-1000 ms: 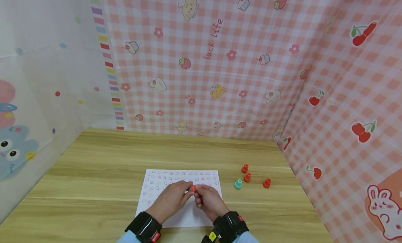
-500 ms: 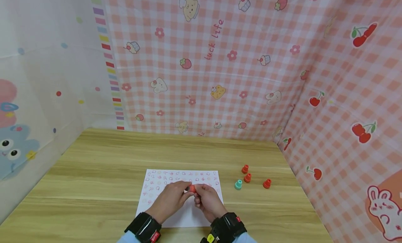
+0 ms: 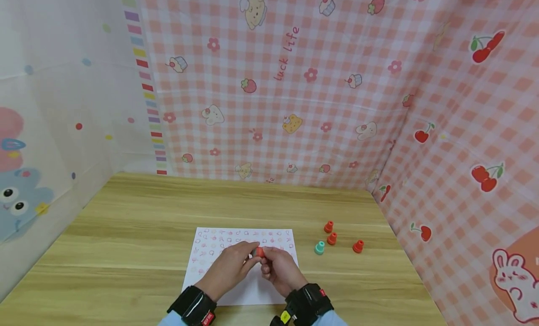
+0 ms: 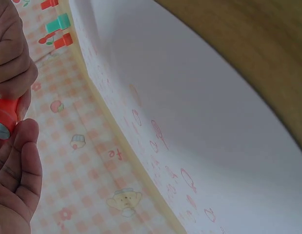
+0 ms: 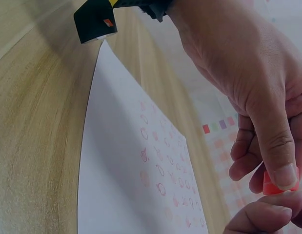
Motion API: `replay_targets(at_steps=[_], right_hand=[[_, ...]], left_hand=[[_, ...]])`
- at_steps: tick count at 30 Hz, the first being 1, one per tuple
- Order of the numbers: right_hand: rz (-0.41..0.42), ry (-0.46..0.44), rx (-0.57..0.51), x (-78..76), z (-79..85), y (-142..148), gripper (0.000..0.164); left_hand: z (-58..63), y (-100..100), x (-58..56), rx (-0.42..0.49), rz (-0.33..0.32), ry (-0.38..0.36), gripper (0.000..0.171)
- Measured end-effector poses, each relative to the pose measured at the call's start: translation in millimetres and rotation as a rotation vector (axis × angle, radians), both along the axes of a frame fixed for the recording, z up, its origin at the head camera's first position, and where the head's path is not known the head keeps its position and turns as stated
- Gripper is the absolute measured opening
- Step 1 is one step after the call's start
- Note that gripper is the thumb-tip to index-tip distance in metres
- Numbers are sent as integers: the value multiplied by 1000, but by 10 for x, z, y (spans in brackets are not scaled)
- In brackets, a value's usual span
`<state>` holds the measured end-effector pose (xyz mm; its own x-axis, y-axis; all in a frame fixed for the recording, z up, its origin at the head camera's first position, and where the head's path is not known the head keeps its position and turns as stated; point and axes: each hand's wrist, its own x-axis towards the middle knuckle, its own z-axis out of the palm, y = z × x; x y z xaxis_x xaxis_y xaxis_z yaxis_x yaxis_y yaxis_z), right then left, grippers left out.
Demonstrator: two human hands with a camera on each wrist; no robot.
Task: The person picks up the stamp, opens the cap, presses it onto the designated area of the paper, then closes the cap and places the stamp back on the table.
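A small red stamp (image 3: 260,252) is held between both hands above a white sheet of paper (image 3: 252,291). My right hand (image 3: 283,270) grips its red body with thumb and curled fingers. The thumb and forefinger of my left hand (image 3: 229,265) pinch its other end. In the left wrist view the stamp's grey round face (image 4: 1,130) shows a dark line mark. The right thumb lies across the red body (image 5: 269,185) in the right wrist view, with left fingertips touching from below. Rows of small pink and red prints cover the paper's far part.
To the right of the paper stand a teal stamp (image 3: 319,247) and three red stamps, one nearest the back (image 3: 328,227), one beside the teal (image 3: 331,238), another farther right (image 3: 358,246). The wooden table (image 3: 126,251) meets patterned cloth walls at back and sides.
The right hand shifts slightly left, then back right, while the stamp stays between both hands. More of the stamp's grey end shows now. The stamps on the table have not moved.
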<state>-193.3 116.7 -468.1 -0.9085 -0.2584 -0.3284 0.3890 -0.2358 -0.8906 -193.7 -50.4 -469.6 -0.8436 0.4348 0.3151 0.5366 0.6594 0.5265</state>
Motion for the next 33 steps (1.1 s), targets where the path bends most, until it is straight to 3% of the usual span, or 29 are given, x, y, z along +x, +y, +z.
replay_targets(at_steps=[8,16,20,27,33], right_hand=[[47,26,25,-19,-19,40,20],[110,26,-40,-49,-61,99,17],[81,22,-24,-33,-34,65,18],[-35,37,45,14,13,-33,16],[-66,58,69,-11,15,20,17]], left_hand=[[-13,-10,-10,36,-17,-18,23],[-12,-35,-39,90,-62,-33,21],[-5,-27,-29,93,-40,-28,20],[8,9,-7,102,53,40,12],[11,8,-8,79,57,52,15]])
